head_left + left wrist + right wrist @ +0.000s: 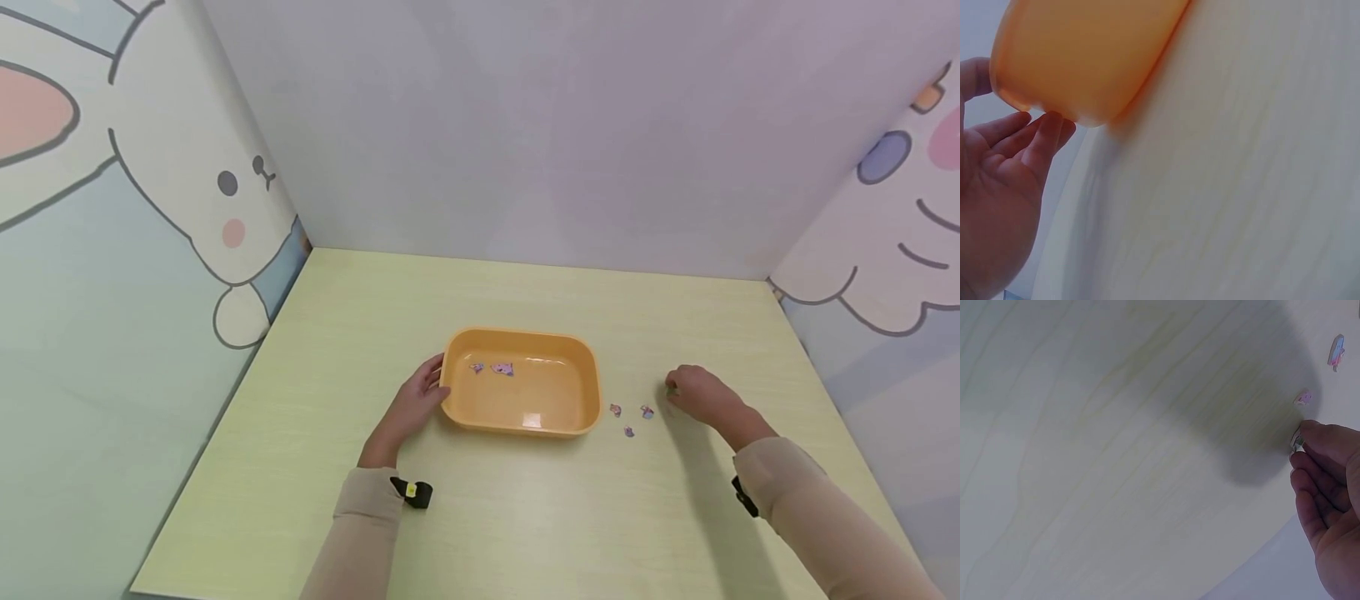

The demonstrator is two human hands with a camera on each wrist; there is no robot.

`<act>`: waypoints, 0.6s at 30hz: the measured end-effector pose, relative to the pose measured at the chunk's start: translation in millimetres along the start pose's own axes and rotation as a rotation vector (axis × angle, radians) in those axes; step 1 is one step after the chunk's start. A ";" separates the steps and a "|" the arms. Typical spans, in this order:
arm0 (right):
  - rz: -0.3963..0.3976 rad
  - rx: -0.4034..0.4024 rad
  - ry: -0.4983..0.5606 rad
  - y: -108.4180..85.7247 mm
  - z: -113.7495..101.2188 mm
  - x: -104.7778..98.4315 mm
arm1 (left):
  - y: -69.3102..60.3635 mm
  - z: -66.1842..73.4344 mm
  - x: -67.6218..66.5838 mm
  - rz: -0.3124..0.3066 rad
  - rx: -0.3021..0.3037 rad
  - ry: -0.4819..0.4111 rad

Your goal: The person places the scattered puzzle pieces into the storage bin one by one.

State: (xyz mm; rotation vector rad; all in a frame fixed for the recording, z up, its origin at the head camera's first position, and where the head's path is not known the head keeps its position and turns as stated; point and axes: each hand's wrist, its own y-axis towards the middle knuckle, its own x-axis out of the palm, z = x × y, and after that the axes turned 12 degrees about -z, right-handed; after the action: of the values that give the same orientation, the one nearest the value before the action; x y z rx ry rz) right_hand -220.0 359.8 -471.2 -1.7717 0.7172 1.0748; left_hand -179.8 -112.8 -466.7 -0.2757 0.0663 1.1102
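An orange tray (525, 423) stands on the table, with two small printed pieces lying in it, one a pink piece (503, 369). My left hand (408, 408) grips the tray's left end, thumb over the rim; the left wrist view shows the left hand (1010, 181) with its fingers against the wall of the tray (1085, 62). To the right of the tray, my right hand (701, 393) pinches a small piece (1296, 440) between thumb and fingers. In the right wrist view, the right hand (1335, 487) has a pink piece (1304, 397) just beyond its fingertips.
Three small pieces, among them a colourful one (647, 412), lie on the table (525, 517) between the tray and my right hand. A plain wall (525, 133) rises behind the table, and walls with cartoon figures stand at both sides.
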 end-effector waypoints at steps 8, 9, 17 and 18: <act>-0.002 0.001 0.011 -1.1 -3.3 -5.0 | 0.5 0.0 -0.3 0.002 0.000 -0.005; -0.002 0.003 0.009 -1.2 -3.9 -6.0 | 0.5 0.1 -0.5 0.003 -0.002 -0.004; 0.006 -0.001 0.020 -1.3 -9.2 -13.2 | 0.3 -0.3 -0.3 0.005 0.002 -0.004; 0.007 -0.004 0.021 -0.9 -9.7 -13.9 | 0.3 -0.3 -0.3 0.006 0.004 -0.006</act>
State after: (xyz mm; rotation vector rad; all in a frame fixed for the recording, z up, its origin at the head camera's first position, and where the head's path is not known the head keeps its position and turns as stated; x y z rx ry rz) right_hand -222.1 351.6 -456.5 -1.7876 0.7351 1.0650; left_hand -180.2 -113.0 -467.0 -0.2689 0.0641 1.1163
